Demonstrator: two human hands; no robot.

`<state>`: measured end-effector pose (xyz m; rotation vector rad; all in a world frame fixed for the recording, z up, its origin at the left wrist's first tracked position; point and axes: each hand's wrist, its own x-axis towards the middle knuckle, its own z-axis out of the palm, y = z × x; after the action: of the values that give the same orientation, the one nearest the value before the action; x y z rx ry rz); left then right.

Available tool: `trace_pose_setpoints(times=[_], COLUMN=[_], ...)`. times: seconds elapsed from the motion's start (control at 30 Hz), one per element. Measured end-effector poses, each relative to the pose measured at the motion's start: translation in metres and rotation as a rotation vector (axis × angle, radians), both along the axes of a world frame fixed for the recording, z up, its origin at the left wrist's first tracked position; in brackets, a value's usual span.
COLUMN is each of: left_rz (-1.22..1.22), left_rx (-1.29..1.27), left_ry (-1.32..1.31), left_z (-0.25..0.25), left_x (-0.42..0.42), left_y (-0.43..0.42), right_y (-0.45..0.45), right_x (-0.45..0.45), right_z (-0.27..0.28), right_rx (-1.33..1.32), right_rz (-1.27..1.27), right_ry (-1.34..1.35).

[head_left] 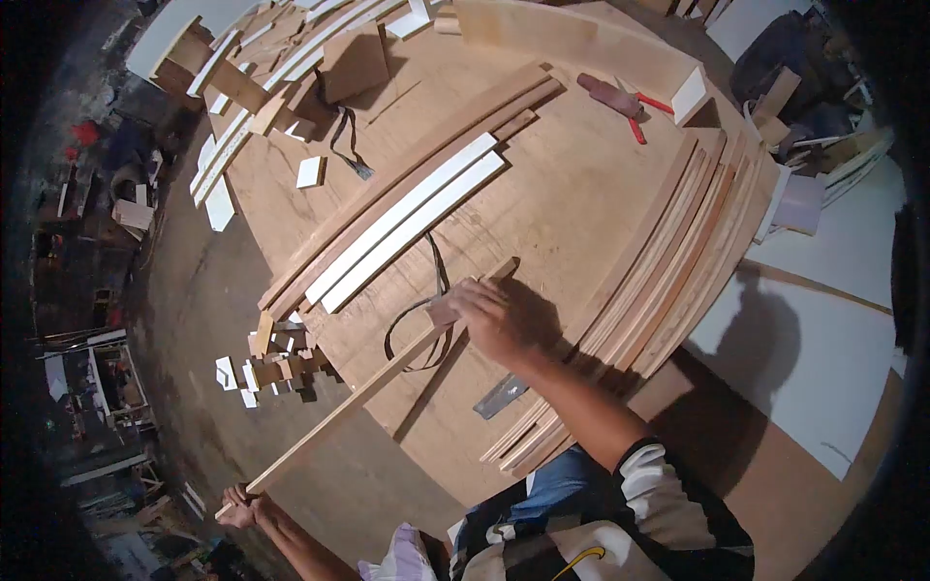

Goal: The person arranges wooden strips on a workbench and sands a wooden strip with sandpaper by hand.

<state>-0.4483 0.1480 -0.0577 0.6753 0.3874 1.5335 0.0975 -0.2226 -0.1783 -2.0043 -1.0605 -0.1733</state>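
Note:
A long, narrow wooden strip [354, 402] slants from the lower left up across the table's edge. My left hand [242, 505] is closed around its lower end, out over the floor. Farther up, my right hand [484, 315] is closed over the strip, pressing a brown piece that looks like folded sandpaper [444, 312] against it. The strip's far tip [509, 266] shows just beyond my right fingers. Under the strip lies a dark looped strap [392, 334]. A flat metal blade [501, 395] rests near my right forearm, partly covered by it.
White strips [417, 218] and brown strips [387, 189] lie across the table [572, 213]. More wooden strips [668, 252] are stacked on the right. Red-handled pliers [639, 116] sit at the back beside a brown roll [605, 95]. Offcuts [281, 368] lie on the left.

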Motion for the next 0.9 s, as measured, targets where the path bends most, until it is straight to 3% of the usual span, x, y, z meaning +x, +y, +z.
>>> trace_pose_setpoints(times=[0.07,0.1,0.2,0.23,0.33,0.43,0.47,0.53,0.6,0.67,0.73,0.8,0.83,0.9], left_rz=[-0.059,-0.081,-0.15,-0.179,-0.263,-0.214,-0.202,-0.189,-0.179,-0.163,-0.154,-0.147,-0.145,-0.138], left_rx=[0.038,0.06,0.111,0.131,0.189,0.177,0.172,0.166,0.155,0.151,0.148,0.145,0.142,0.136], left_ry=[0.001,0.001,-0.009,-0.009,-0.024,0.0,0.002,0.015,0.024,0.028,0.033,0.044,0.052,0.062], left_z=[0.009,0.013,0.022,0.025,0.032,0.037,0.037,0.038,0.039,0.039,0.039,0.039,0.039,0.039], left_x=[0.004,0.005,0.006,0.008,0.008,0.009,0.009,0.008,0.008,0.008,0.009,0.007,0.007,0.006], left_y=[0.003,0.005,0.01,0.013,0.013,0.015,0.016,0.018,0.019,0.018,0.02,0.02,0.02,0.017], right_y=[-0.008,-0.015,-0.008,-0.007,-0.03,-0.023,-0.015,-0.015,-0.03,-0.034,-0.03,-0.019,-0.028,-0.033], right_x=[0.005,0.013,0.007,-0.002,0.014,0.021,0.006,0.002,0.015,0.028,0.011,0.011,0.018,0.045], right_z=[0.008,0.009,-0.027,-0.026,0.022,-0.015,-0.026,-0.009,0.019,0.014,0.046,0.003,0.038,-0.019], right_rx=[0.025,-0.051,-0.098,-0.071,-0.296,-0.043,-0.026,-0.011,-0.176,-0.09,-0.345,-0.041,-0.136,-0.031], right_rz=[0.026,-0.097,-0.321,-0.209,-0.248,-0.348,-0.257,-0.168,-0.275,-0.295,-0.256,-0.117,-0.148,-0.245], right_ry=[0.082,0.048,-0.207,-0.189,0.045,-0.167,-0.216,-0.261,-0.065,-0.146,-0.022,-0.182,-0.033,0.008])
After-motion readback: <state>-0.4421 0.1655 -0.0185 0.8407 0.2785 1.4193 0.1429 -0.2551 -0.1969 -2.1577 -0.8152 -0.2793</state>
